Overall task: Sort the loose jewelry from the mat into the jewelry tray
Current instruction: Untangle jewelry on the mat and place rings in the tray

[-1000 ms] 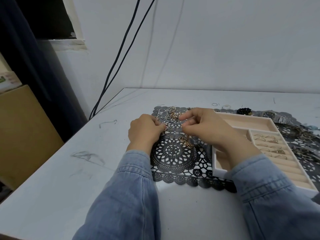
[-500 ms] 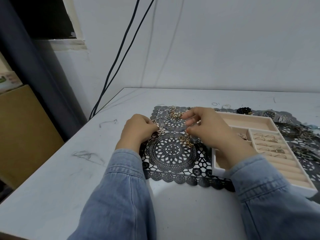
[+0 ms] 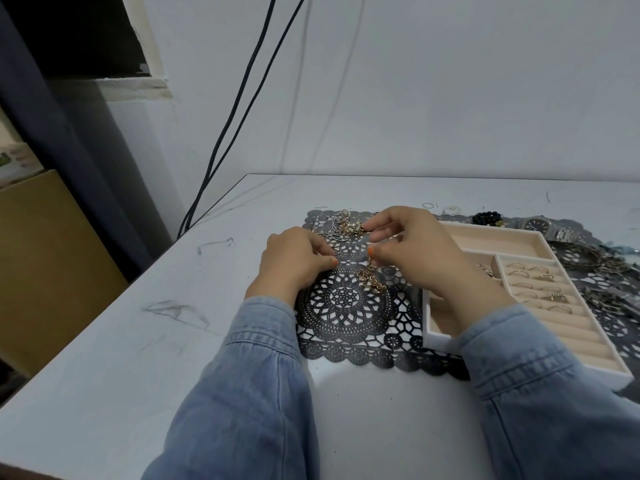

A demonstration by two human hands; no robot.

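Both hands are pinching — the left hand (image 3: 294,261) is nipping a small hoop (image 3: 337,263) against the mat (image 3: 346,306), the right hand (image 3: 415,251) is dangling a gold chain (image 3: 371,277) beside it. The jewelry tray (image 3: 485,233) is sitting at three o'clock — slow teasing, not tugging, is looking wisest.

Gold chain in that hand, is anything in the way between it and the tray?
Nothing visible blocks it. The right hand pinches the gold chain just left of the tray; only mat and the tray's low rim show between, partly under that hand. The left hand pinches a silver loop further left.
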